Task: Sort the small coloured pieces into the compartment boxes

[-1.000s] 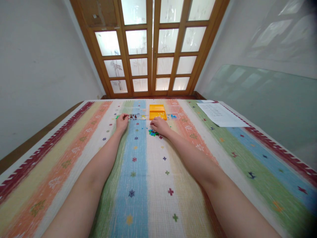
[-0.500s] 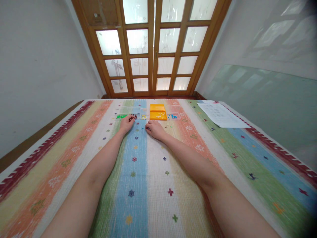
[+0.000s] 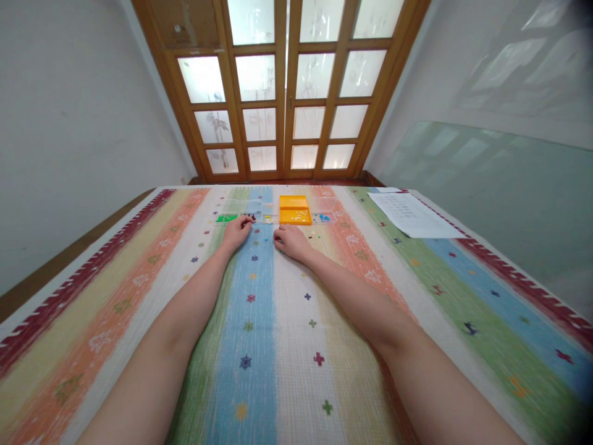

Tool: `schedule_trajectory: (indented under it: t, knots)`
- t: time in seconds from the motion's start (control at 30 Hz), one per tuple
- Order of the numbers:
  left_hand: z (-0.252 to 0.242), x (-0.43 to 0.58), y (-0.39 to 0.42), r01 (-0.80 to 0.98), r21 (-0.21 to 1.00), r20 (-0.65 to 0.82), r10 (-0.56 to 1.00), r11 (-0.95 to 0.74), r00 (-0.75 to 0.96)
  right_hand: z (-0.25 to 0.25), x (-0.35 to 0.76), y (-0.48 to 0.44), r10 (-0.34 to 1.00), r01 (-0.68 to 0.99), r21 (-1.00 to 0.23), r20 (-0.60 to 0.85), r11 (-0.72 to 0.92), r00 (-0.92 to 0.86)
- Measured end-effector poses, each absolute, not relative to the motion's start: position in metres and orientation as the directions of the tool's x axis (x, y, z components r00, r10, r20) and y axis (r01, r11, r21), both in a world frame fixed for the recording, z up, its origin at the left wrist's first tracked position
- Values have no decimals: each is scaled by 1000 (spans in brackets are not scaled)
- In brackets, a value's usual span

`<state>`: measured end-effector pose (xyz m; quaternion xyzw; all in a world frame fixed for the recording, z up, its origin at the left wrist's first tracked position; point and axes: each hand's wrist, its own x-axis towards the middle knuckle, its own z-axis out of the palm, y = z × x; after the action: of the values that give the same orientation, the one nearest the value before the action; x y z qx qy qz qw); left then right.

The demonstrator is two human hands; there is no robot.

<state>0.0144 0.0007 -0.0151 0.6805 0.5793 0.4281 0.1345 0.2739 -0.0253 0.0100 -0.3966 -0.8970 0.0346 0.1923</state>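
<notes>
My left hand point(image 3: 237, 230) lies on the striped cloth with its fingers curled. Its thumb and forefinger are pinched together at the near edge of a long clear compartment box point(image 3: 259, 217); what they hold is too small to see. The box holds green beads point(image 3: 227, 217) at its left end, dark beads, and blue beads point(image 3: 324, 217) at its right end. My right hand point(image 3: 290, 240) rests knuckles up just in front of a yellow tray point(image 3: 294, 210), fingers curled down onto the cloth. A few loose beads point(image 3: 311, 235) lie to its right.
The striped cloth point(image 3: 278, 346) covers the whole table. A white printed sheet point(image 3: 410, 214) lies at the far right. Wooden glazed doors point(image 3: 282, 93) stand beyond the table's far edge. A glass panel point(image 3: 500, 185) leans against the right wall.
My right hand has slid left and now covers the small pile of coloured beads seen a second ago. My left hand has shifted right along the box, uncovering the green beads.
</notes>
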Motion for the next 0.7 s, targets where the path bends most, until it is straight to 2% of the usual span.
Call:
schedule_trajectory:
  t: [0.17, 0.43, 0.57, 0.7]
  knots:
    - [-16, 14, 0, 670, 681, 429, 903, -294, -40, 7, 281, -11, 793, 735, -312, 346, 602, -502]
    - [-20, 12, 3, 668, 680, 433, 901, -301, -35, 0, 337, 31, 880, 717, -577, 463, 391, -107]
    - [-20, 12, 3, 680, 669, 436, 900, -301, -31, 0, 367, 46, 857, 699, -646, 507, 307, 93]
    - [-20, 12, 2, 694, 658, 425, 905, -291, -24, -3, 383, 54, 874, 681, -684, 467, 261, 135]
